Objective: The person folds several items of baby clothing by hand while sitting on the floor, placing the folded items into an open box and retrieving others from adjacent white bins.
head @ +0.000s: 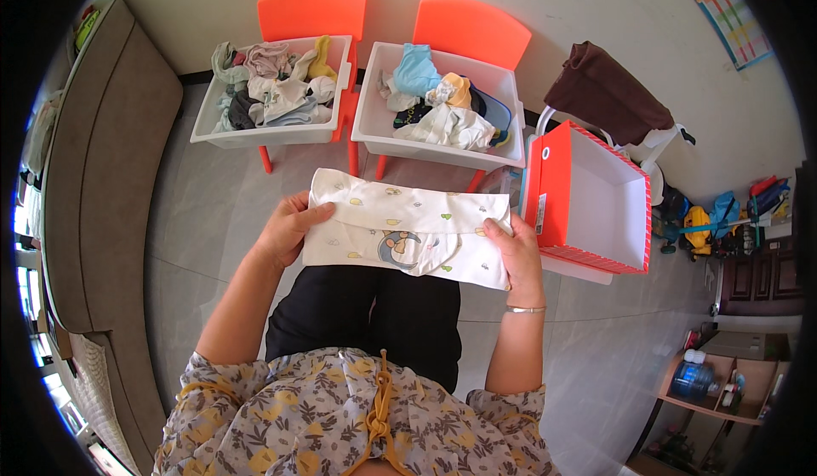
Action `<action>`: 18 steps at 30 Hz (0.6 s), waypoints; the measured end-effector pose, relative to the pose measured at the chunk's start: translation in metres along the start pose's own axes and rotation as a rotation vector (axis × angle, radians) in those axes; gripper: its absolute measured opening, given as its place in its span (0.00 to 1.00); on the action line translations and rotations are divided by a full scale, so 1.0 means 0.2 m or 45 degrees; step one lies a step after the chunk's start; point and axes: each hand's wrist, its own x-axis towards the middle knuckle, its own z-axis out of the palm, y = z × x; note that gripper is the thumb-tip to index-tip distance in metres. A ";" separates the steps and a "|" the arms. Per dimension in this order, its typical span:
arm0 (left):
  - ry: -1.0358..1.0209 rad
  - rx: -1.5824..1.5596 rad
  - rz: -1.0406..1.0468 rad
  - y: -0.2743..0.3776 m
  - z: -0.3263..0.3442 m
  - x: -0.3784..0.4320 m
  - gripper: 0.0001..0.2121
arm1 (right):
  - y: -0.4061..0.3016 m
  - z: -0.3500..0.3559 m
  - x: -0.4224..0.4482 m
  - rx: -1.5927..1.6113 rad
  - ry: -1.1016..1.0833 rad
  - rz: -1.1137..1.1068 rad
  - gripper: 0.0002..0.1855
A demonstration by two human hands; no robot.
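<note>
A folded white cloth garment [408,233] with a small print and a grey moon picture is stretched between my two hands, above my lap. My left hand [295,224] pinches its left end, thumb on top. At the other end my right hand [516,249] grips the edge, also thumb uppermost. Beyond it, a white plastic bin [268,136] on the left holds a heap of small clothes. Another white bin [434,151] to its right contains a light blue garment [416,70], a blue cap [494,112] and several other clothes.
The bins rest on orange chairs [313,10]. At the right stands a red-and-white open box [603,208], with a brown cloth [609,96] draped on a white frame behind it. A brown sofa [108,176] runs along the left; a wooden shelf [721,406] is at lower right.
</note>
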 end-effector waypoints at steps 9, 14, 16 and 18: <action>0.023 -0.106 0.127 -0.02 0.04 -0.09 0.12 | -0.03 0.06 -0.11 0.111 0.056 0.017 0.16; 0.131 0.073 0.078 -0.08 -0.14 0.02 0.14 | 0.29 0.06 -0.07 -0.279 0.099 0.041 0.13; 0.170 0.110 0.058 -0.12 -0.13 0.01 0.14 | 0.32 0.11 -0.08 -0.286 0.247 -0.083 0.17; 0.178 0.113 0.064 -0.09 -0.13 0.00 0.14 | 0.30 0.16 -0.10 -0.657 0.444 -0.414 0.22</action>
